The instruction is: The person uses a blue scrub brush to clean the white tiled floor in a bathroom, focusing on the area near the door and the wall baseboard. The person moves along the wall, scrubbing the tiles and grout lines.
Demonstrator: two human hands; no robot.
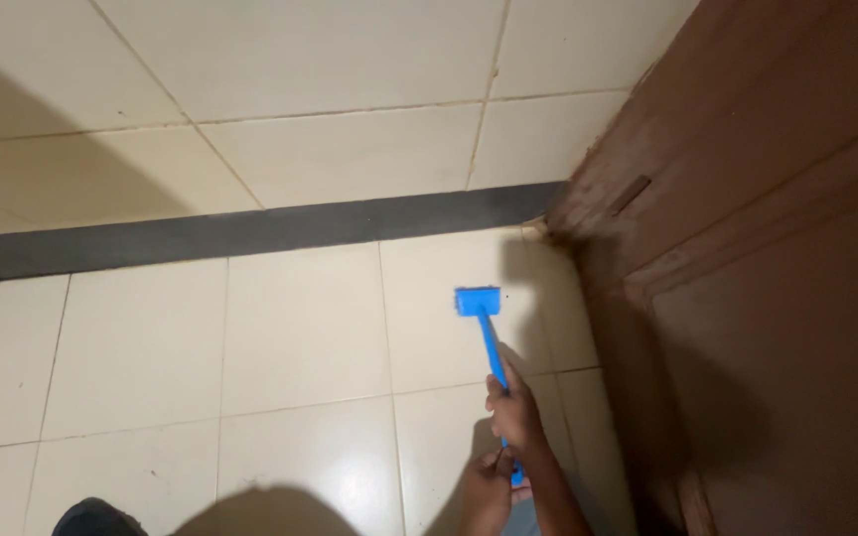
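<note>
Head view: left hand (489, 486) and right hand (515, 412) both closed round mop (494, 347) handle, right above left. Blue head on tile (300, 328) ahead of grip, near door (767, 298) and dark strip (250, 233). Floor looks glossy; progress unclear.

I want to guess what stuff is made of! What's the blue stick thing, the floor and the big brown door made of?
The blue tool looks like plastic: one even bright colour, smooth, moulded head. The floor looks like glazed ceramic tile: cream squares, grout lines, soft shine. The door seems painted or stained wood, with raised panel edges, though blur leaves that open.
</note>
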